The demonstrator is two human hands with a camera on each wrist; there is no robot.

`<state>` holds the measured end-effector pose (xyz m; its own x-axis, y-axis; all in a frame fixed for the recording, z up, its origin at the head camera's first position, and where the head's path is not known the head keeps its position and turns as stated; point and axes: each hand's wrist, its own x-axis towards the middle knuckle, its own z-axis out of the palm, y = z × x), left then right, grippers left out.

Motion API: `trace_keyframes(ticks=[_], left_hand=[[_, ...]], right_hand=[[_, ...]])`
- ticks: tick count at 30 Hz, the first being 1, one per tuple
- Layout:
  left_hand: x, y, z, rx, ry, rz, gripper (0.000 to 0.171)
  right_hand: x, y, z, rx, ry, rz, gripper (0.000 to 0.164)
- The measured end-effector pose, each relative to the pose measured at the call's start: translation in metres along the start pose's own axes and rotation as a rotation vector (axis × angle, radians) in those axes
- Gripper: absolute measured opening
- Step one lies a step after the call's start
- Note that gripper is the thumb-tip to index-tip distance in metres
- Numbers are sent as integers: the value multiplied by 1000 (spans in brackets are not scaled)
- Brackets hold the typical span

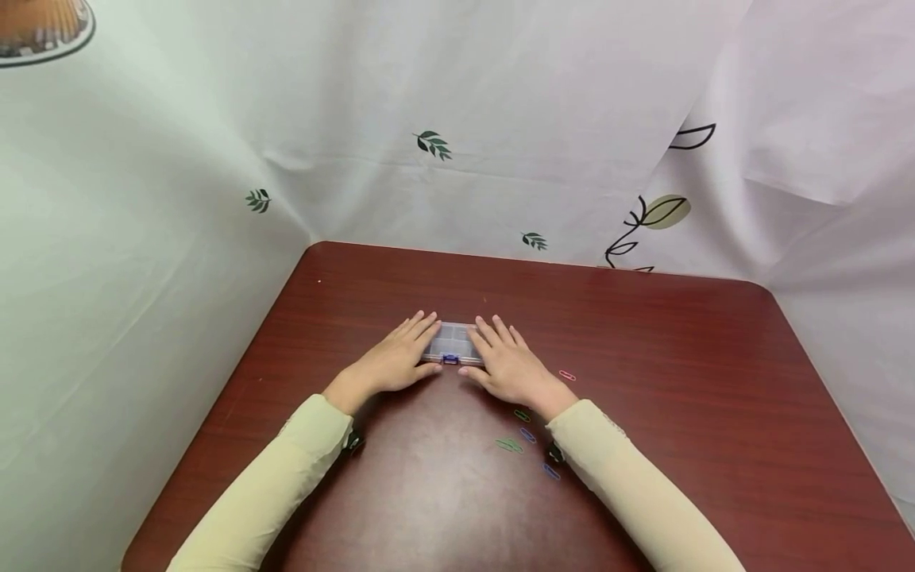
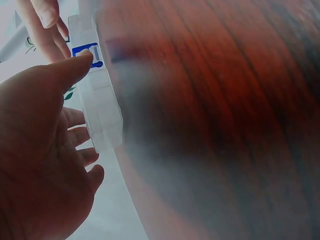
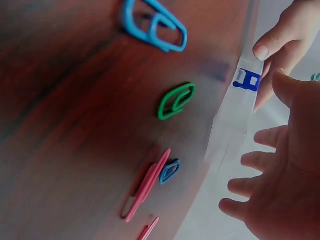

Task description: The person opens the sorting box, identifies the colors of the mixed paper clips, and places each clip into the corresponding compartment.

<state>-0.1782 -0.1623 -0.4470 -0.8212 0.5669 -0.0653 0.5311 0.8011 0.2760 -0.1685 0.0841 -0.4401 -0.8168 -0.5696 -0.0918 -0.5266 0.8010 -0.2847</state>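
The left hand (image 1: pixel 391 362) and right hand (image 1: pixel 506 369) hide parts of the box (image 1: pixel 452 343); whether it holds anything is unclear. The head view's bottom edge cuts off the table (image 1: pixel 443 508) and both sleeves (image 1: pixel 264 486); the right wrist's crops a pink clip (image 3: pixel 148 229). Blur softens the left-wrist view's wood grain.

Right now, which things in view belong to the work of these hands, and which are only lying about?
In the work:
clear box
its blue latch
left hand and right hand, both at the box

Lying about, held by neither hand:
pink paper clips
green paper clips
blue paper clips
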Motion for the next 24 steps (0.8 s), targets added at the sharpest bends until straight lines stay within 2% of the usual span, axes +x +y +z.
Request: trace_keyframes(ticks=[11, 20, 24], left_hand=[[7, -3, -2, 22, -21, 12, 77], [12, -9, -7, 34, -29, 31, 66], [12, -10, -11, 19, -67, 37, 64]], right_hand=[[6, 1, 0, -13, -61, 11, 75], [12, 2, -5, -22, -86, 23, 76], [14, 1, -8, -26, -84, 25, 74]])
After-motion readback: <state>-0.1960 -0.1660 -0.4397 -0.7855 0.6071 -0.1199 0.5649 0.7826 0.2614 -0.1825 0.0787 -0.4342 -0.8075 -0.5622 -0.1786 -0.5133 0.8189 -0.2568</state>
